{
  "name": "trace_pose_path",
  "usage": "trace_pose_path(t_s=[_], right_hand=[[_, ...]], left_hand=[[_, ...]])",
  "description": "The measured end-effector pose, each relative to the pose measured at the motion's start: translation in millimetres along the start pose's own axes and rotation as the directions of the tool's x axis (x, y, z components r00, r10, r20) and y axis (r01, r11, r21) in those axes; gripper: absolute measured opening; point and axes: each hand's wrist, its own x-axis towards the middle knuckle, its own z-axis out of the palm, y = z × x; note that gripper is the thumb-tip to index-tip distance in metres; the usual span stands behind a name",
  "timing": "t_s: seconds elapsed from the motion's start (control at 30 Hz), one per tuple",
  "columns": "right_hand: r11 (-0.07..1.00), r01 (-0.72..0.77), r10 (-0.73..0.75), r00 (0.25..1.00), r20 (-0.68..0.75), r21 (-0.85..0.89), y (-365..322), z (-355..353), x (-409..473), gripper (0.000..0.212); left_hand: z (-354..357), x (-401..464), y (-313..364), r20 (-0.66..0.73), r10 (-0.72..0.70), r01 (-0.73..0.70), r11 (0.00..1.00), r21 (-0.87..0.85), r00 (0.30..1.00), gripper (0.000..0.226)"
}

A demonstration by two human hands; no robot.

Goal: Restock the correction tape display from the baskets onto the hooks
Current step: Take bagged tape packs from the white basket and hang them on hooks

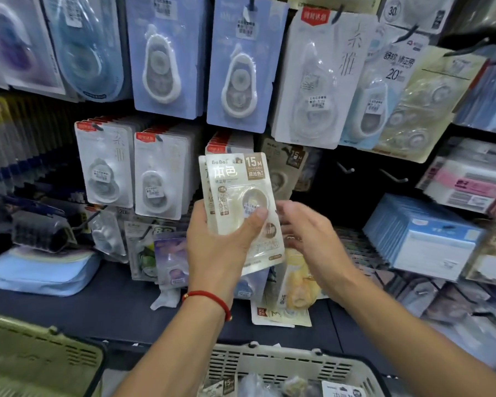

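Left hand [221, 245] grips glossy beige blister pack [238, 202] — right hand [307, 233] beside.

We count two baskets: one grey [284, 365] at bottom centre and one olive-green [38, 359] at bottom left. We count two hands, the left hand [221, 239] gripping one cream 15M correction tape pack [238, 207] and the right hand [307, 233] empty and spread. We count two bare hooks [345, 168] on the dark panel, and two blue-carded packs [166, 58] side by side on the top row.
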Motion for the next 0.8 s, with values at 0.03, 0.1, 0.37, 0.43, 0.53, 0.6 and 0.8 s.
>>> trace_pose_path(t_s=[0.03,0.1,0.37,0.43,0.53,0.6,0.8], right_hand=[[0.999,0.030,-0.029,0.998,0.056,-0.026,-2.7,3.2,-13.0,0.033],[0.994,0.080,-0.076,0.996,0.044,-0.081,-3.8,6.6,-26.7,0.029],[0.998,0.006,0.009,0.978,-0.210,0.069,-0.5,4.4,-27.8,0.038],[0.996,0.012,0.013,0.961,-0.278,0.090,1.8,3.4,-26.5,0.047],[0.992,0.011,0.031,0.943,-0.330,0.124,3.1,1.8,-23.5,0.054],[0.983,-0.028,0.091,0.933,-0.349,0.180,4.9,1.3,-19.2,0.057],[0.967,-0.021,0.118,0.921,-0.372,0.254,8.9,5.2,-11.0,0.044]], left_hand=[[1.5,-1.3,-0.3,0.008,-0.003,0.003,1.000,0.002,1.000,0.053],[3.9,-3.8,-1.8,0.022,-0.038,0.039,0.999,-0.022,0.999,0.055],[3.8,-6.8,-2.9,0.032,-0.128,0.129,0.991,-0.037,0.991,0.026],[-0.6,-3.8,-3.2,-0.028,-0.086,0.086,0.996,0.011,0.996,0.021],[-7.2,0.6,-1.8,-0.125,-0.051,0.057,0.997,0.045,0.991,0.020],[-9.6,2.2,-0.9,-0.155,-0.050,0.056,0.998,0.035,0.987,0.019],[-10.5,3.0,2.0,-0.193,-0.018,0.020,1.000,0.007,0.981,0.022]])
